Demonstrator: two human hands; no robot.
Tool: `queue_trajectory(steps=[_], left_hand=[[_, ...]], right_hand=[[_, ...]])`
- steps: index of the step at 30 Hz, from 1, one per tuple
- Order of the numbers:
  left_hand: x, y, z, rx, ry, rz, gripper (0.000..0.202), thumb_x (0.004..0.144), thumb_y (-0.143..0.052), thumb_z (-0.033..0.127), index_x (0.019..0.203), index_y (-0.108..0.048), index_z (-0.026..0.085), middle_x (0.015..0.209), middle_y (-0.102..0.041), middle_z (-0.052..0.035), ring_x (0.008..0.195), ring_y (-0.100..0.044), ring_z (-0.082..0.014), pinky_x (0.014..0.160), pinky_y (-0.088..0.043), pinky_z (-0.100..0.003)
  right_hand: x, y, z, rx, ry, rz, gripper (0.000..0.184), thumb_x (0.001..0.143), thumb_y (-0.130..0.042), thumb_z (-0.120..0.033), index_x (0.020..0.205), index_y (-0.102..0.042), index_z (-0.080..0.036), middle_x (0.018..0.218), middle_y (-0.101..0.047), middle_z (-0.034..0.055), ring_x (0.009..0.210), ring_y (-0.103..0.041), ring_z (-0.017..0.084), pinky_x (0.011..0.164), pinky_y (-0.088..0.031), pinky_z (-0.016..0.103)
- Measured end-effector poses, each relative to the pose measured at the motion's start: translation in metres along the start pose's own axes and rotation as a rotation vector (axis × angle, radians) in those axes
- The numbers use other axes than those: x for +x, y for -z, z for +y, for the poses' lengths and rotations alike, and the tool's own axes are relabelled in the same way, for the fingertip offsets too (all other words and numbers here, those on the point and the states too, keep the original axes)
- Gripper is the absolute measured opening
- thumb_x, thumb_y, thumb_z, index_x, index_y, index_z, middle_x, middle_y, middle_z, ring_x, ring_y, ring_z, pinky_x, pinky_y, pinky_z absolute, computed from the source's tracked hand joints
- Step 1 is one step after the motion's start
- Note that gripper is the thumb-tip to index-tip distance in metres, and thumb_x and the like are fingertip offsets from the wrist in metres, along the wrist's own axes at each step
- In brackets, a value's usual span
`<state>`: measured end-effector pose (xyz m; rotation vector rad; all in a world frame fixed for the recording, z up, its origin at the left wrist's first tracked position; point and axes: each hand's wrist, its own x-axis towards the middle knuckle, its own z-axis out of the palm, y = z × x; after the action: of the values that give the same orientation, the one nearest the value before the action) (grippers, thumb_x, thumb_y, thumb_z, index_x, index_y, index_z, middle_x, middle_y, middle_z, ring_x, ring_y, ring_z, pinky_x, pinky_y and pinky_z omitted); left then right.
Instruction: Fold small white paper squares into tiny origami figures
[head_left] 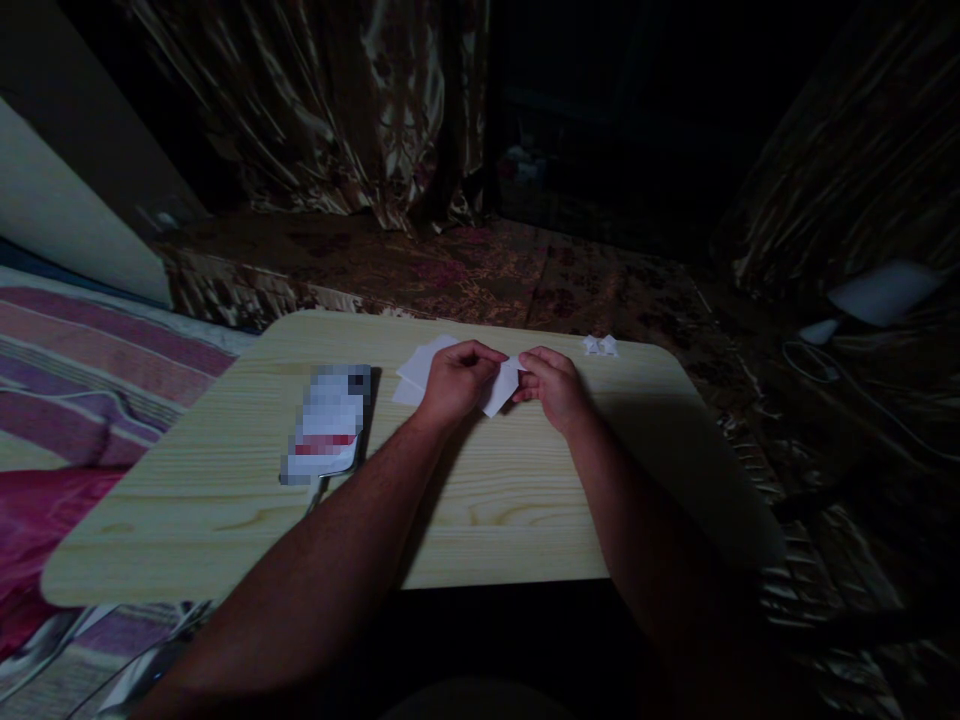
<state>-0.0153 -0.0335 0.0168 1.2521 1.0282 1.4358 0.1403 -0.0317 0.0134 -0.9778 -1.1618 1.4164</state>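
Note:
Between my two hands is a partly folded piece of white paper (501, 388), held just above the table. My left hand (459, 380) pinches its upper left side, with thumb and forefinger closed on it. On the other side, my right hand (553, 385) grips the paper's upper right corner between thumb and fingers. Several loose white paper sheets (415, 370) lie on the table beside my left hand, partly hidden by it. Two small folded white paper pieces (601, 346) sit near the table's far edge, beyond my right hand.
The light wooden table (480, 510) has rounded corners. A phone-like object (328, 420), blurred out, lies at the left with a cable at its lower end. A striped bedcover (97, 350) is at the left, patterned curtains (390, 110) hang behind, and a white lamp (885, 292) stands right.

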Motion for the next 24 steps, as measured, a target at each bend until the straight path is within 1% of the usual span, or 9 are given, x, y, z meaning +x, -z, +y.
queue_trajectory(steps=[4,7,11,14,18,24], left_hand=[[-0.0013,-0.0008,0.0014,0.019,-0.014,0.021,0.014,0.063,-0.067,0.022,0.074,-0.072,0.016,0.064,-0.065,-0.0024,0.053,-0.052,-0.0117,0.05,-0.037,-0.023],[-0.0014,-0.0011,0.0014,0.008,-0.026,0.041,0.014,0.064,-0.066,0.022,0.075,-0.072,0.016,0.064,-0.064,-0.0025,0.053,-0.052,-0.012,0.05,-0.038,-0.023],[-0.0009,-0.0011,0.0012,0.017,-0.038,0.082,0.014,0.064,-0.065,0.023,0.076,-0.071,0.016,0.067,-0.065,-0.0029,0.055,-0.054,-0.0124,0.051,-0.039,-0.023],[-0.0005,-0.0011,0.0014,0.031,-0.047,0.12,0.015,0.065,-0.065,0.022,0.077,-0.071,0.017,0.068,-0.066,-0.0028,0.056,-0.053,-0.0119,0.051,-0.039,-0.022],[-0.0002,-0.0017,0.0016,0.037,-0.061,0.136,0.014,0.066,-0.065,0.022,0.078,-0.07,0.016,0.068,-0.065,-0.0025,0.057,-0.053,-0.0117,0.051,-0.039,-0.022],[0.0009,-0.0018,-0.0014,0.012,-0.077,0.147,0.013,0.065,-0.067,0.023,0.077,-0.068,0.016,0.065,-0.063,-0.0015,0.056,-0.052,-0.0115,0.051,-0.038,-0.022]], right_hand=[[0.0009,0.001,0.003,0.02,0.006,-0.021,0.025,0.068,-0.069,-0.037,0.078,-0.056,-0.018,0.071,-0.063,-0.0002,0.06,-0.06,0.011,0.052,-0.053,0.024],[0.0006,0.0008,0.0025,0.03,0.011,-0.043,0.027,0.067,-0.071,-0.038,0.076,-0.057,-0.017,0.072,-0.063,0.0005,0.062,-0.06,0.012,0.056,-0.054,0.025],[-0.0001,-0.0015,0.0028,0.011,0.042,-0.063,0.029,0.069,-0.07,-0.042,0.077,-0.058,-0.016,0.072,-0.064,0.0008,0.063,-0.061,0.012,0.055,-0.054,0.025],[-0.0002,-0.0029,0.004,-0.005,0.051,-0.084,0.029,0.069,-0.071,-0.041,0.078,-0.058,-0.017,0.073,-0.063,0.0004,0.062,-0.061,0.012,0.055,-0.055,0.025],[0.0004,-0.0033,0.0033,0.007,0.055,-0.059,0.029,0.067,-0.073,-0.039,0.077,-0.057,-0.017,0.074,-0.064,0.0004,0.062,-0.061,0.012,0.055,-0.055,0.026],[0.0014,-0.0021,0.0026,0.026,0.115,-0.019,0.027,0.067,-0.074,-0.038,0.075,-0.06,-0.016,0.072,-0.065,0.0015,0.062,-0.061,0.012,0.057,-0.056,0.026]])
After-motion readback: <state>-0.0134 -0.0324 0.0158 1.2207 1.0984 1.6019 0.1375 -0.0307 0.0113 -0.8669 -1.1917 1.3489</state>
